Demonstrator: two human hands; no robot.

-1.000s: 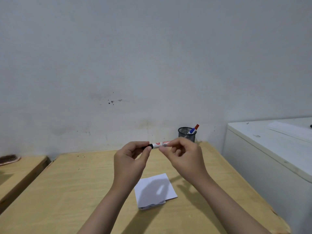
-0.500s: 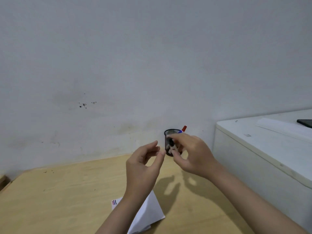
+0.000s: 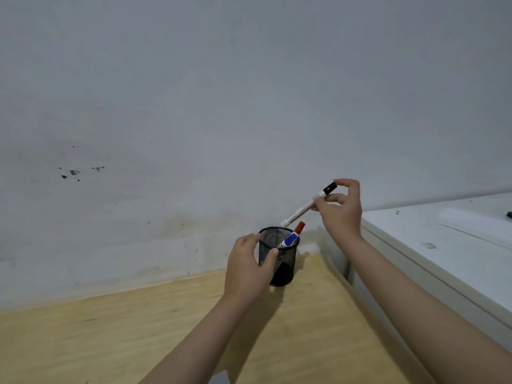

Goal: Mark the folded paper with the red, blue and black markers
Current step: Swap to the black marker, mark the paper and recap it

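Observation:
My right hand (image 3: 342,210) pinches a white marker with a black cap (image 3: 307,205), held tilted just above the black mesh pen cup (image 3: 279,263), its lower end near the cup's rim. My left hand (image 3: 246,266) wraps the cup's left side on the wooden table (image 3: 110,333). Inside the cup lean a blue-capped marker (image 3: 290,240) and a red-capped marker (image 3: 300,227). A small corner of the folded white paper (image 3: 219,378) shows at the bottom edge, beside my left forearm.
A white cabinet (image 3: 443,245) stands right of the table, slightly higher, with a dark object at its far right edge (image 3: 509,214). A grey wall (image 3: 194,106) with dark specks rises directly behind the table and cup.
The view swung up and right toward the pen cup. My right hand carried the black marker up over the cup. My left hand let go of the marker and took hold of the cup.

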